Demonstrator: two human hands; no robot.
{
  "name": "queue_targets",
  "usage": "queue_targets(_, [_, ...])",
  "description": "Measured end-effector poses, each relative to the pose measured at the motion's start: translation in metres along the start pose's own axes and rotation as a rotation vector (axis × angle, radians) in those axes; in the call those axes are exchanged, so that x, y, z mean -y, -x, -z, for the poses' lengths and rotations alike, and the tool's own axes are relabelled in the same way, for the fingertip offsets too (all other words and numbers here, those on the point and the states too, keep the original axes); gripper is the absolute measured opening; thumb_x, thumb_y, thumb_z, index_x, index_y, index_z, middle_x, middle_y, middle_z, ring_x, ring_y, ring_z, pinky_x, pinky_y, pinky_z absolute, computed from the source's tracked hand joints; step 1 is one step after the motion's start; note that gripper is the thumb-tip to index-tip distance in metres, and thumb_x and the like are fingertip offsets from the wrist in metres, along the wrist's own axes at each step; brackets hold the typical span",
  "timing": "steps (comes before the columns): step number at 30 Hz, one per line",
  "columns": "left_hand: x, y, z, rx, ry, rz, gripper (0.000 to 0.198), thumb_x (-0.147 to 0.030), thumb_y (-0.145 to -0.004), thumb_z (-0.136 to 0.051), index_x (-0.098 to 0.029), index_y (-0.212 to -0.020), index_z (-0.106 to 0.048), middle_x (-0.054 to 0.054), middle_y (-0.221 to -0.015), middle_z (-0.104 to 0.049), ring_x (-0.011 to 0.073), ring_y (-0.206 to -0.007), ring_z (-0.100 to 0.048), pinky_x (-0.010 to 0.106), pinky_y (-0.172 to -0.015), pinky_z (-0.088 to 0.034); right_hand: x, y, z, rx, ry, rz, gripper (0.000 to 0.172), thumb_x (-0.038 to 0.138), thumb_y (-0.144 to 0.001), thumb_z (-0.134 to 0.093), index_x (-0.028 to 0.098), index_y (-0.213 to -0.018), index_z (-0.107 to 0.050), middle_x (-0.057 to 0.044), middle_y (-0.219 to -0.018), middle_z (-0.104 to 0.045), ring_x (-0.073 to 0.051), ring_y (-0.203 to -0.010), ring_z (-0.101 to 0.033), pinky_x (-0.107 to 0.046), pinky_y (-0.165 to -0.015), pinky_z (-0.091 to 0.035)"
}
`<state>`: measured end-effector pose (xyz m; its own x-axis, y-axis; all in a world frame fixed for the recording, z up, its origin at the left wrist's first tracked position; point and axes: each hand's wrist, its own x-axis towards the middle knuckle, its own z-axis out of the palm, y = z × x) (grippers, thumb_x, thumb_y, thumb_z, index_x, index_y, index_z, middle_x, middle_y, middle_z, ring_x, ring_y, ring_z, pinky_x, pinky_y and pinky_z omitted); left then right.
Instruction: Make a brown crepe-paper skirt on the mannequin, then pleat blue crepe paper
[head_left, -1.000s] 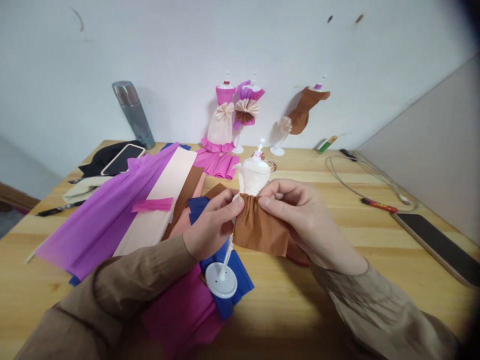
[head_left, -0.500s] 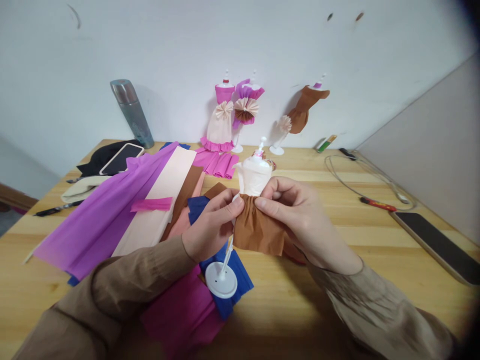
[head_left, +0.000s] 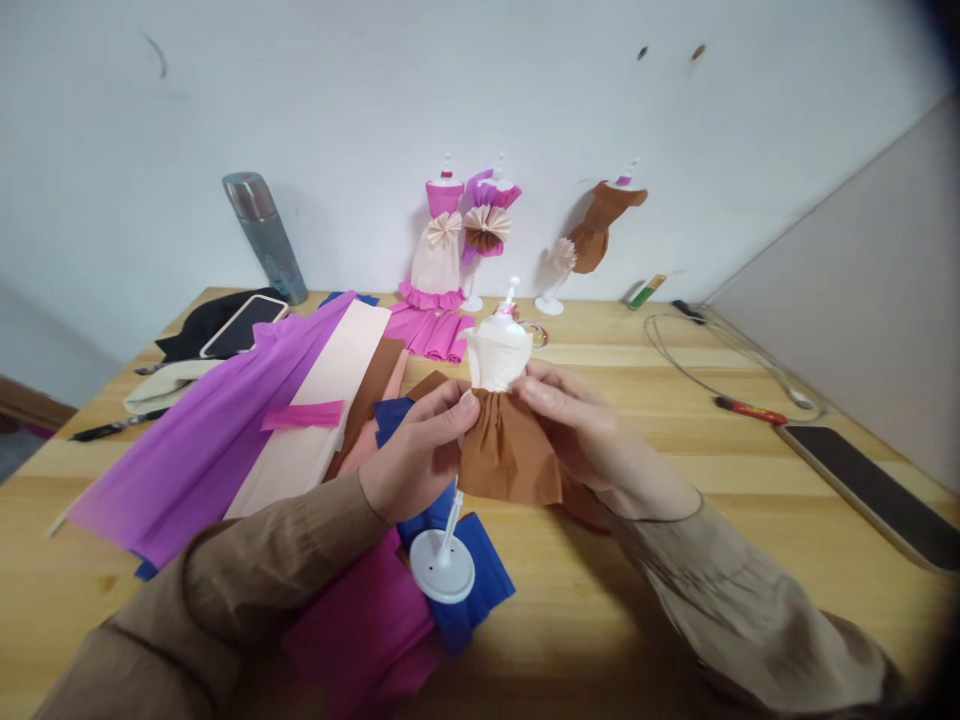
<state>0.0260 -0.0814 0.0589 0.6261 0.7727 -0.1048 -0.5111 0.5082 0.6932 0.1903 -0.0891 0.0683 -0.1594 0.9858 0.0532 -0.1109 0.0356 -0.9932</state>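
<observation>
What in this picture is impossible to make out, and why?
All in the head view:
Back of the brown skirt: faces away from the camera.
Left hand and right hand: some fingertips, hidden behind the skirt.
Right phone: one end, cut off by the picture's right edge.
Bottle: its markings, too faint and blurred.

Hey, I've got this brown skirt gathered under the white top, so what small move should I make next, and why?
I'd probably fold a small pleat at the waist of the brown skirt with your right hand while the left hand pinches the other side: the folds bunch near the middle, and the cloth toward the right looks smoother.
</observation>
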Motion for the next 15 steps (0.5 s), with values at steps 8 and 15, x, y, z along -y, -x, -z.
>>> queue_targets(8, [0.0045,-0.0011,0.002,0.007,0.008,0.039,0.04,-0.03,-0.077,-0.075,-0.016,-0.111,-0.061,0.008,-0.104,-0.071,0.0246,-0.106,-0.066,0.037,-0.095,-0.049,0.004,-0.0012,0.0028,0.017,0.004,0.125,0.026,0.044,-0.077,-0.074,0.02,-0.086,-0.072,-0.002,-0.084,-0.065,-0.017,-0.074,-0.055,-0.031,-0.073,-0.046])
queue_targets(15, [0.0083,-0.0022,0.0042,0.116,-0.036,0.048,0.05,-0.042,-0.079,-0.073,-0.017,-0.12,-0.061,0.01,-0.112,-0.069,0.0271,-0.11,-0.064,0.037,-0.096,-0.048,-0.0027,-0.0027,0.0018,-0.003,-0.129,0.036,0.031,0.044,-0.073,-0.078,0.017,-0.088,-0.073,-0.006,-0.084,-0.072,-0.021,-0.078,-0.065,-0.034,-0.074,-0.051])
